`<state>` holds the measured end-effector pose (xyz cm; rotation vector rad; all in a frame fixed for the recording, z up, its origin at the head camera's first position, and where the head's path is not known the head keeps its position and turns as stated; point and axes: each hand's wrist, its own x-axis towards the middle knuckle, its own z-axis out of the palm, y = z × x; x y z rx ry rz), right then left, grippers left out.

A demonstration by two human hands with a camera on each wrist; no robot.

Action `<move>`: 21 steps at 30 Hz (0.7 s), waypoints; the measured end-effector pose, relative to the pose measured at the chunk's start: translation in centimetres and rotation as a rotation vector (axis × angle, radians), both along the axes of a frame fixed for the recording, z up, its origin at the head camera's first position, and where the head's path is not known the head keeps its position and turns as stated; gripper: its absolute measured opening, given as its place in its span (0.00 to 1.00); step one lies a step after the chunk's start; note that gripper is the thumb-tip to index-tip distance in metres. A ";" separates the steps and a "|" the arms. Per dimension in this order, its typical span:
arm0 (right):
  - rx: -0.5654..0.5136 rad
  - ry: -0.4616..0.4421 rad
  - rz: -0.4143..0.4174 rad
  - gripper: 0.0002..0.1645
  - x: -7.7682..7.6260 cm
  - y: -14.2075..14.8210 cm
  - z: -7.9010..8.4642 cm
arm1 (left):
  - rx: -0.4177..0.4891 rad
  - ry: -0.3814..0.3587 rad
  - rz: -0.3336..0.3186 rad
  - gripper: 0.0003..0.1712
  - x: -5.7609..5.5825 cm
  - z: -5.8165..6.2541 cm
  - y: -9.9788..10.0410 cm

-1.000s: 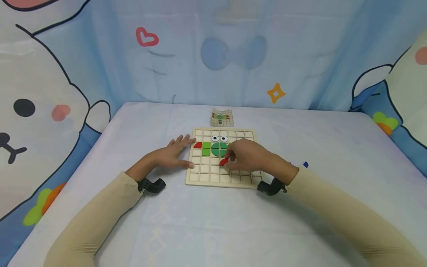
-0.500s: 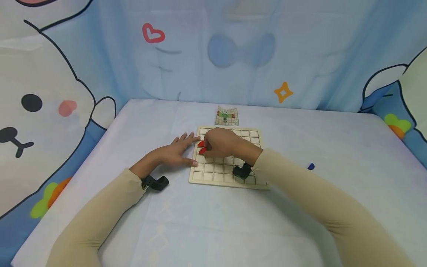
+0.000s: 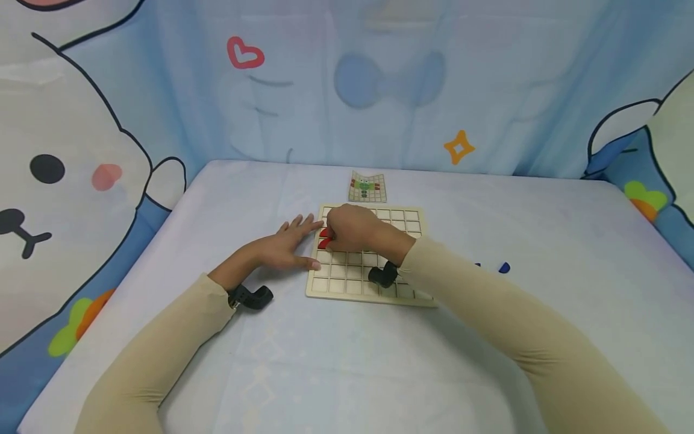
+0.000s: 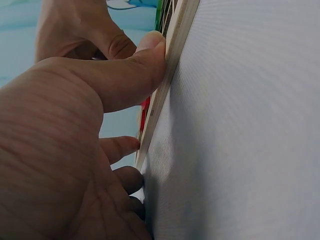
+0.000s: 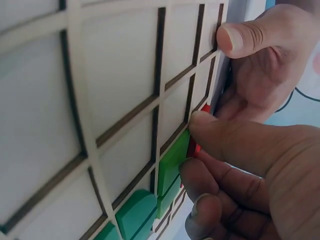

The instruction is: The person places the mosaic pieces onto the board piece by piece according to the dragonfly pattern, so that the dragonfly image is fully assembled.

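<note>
A wooden grid board (image 3: 347, 289) lies on the white-covered table. My left hand (image 3: 283, 249) rests at its left side, fingers spread, with the thumb on the frame and a fingertip at the edge. Over the board's upper left my right hand (image 3: 355, 230) pinches a red rounded piece (image 3: 324, 243) between thumb and fingers. Just beyond it, another red piece (image 3: 324, 232) sits at the left edge. In the right wrist view, light green square tiles (image 5: 172, 162) and dark green rounded tiles (image 5: 136, 212) fill cells near my fingers. My right hand hides much of the pattern in the head view.
A small picture card (image 3: 367, 188) with a printed grid figure lies behind the board. To the right, a dark blue piece (image 3: 505, 267) lies on the cloth, with another blue bit (image 3: 478, 264) partly showing beside my sleeve. A printed curtain hangs behind.
My right hand has carried the red piece from the board's middle leftward to the cell below the other red piece. The left hand stays at the board's edge.
</note>
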<state>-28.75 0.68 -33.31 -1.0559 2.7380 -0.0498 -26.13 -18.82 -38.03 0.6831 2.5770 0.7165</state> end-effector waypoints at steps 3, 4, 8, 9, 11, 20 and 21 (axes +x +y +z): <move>-0.004 0.002 -0.015 0.11 0.2 -0.2 0.0 | 0.000 -0.002 0.004 0.55 0.0 0.1 0.0; -0.007 -0.001 -0.023 0.11 0.3 -0.2 0.1 | -0.001 -0.003 0.006 0.55 0.0 0.2 0.0; -0.018 -0.010 -0.061 0.11 0.5 -0.3 0.0 | 0.001 -0.002 0.005 0.56 0.1 0.3 0.1; -0.021 -0.010 -0.070 0.10 0.6 -0.3 -0.1 | 0.000 -0.004 0.006 0.56 0.1 0.3 0.1; -0.028 -0.004 -0.087 0.10 0.8 -0.3 -0.2 | 0.001 0.000 0.004 0.56 0.1 0.2 0.1; -0.043 0.000 -0.133 0.10 1.2 -0.1 -0.6 | 0.008 -0.003 0.009 0.56 0.1 0.0 0.1; -0.044 0.005 -0.137 0.11 1.3 0.0 -0.7 | 0.008 -0.005 0.011 0.56 0.1 0.0 0.1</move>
